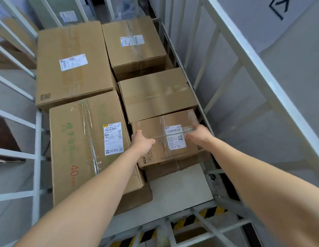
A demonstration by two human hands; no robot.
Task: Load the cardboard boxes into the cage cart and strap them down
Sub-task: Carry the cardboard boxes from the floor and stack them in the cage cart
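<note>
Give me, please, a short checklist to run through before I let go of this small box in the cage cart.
1. Left hand grips the small box at its left edge: ok.
2. Right hand lies on its right top edge, but the grip is blurred: cannot tell.
3. Small box seated flat on the lower box: cannot tell, the underside is hidden.
4. Right fingers free of the cage wall: cannot tell, the gap looks narrow.
5. Neighbours steady: the plain box behind and the green-printed box on the left lie flat: ok.
6. Strap at hand: not ok, none in view.
</note>
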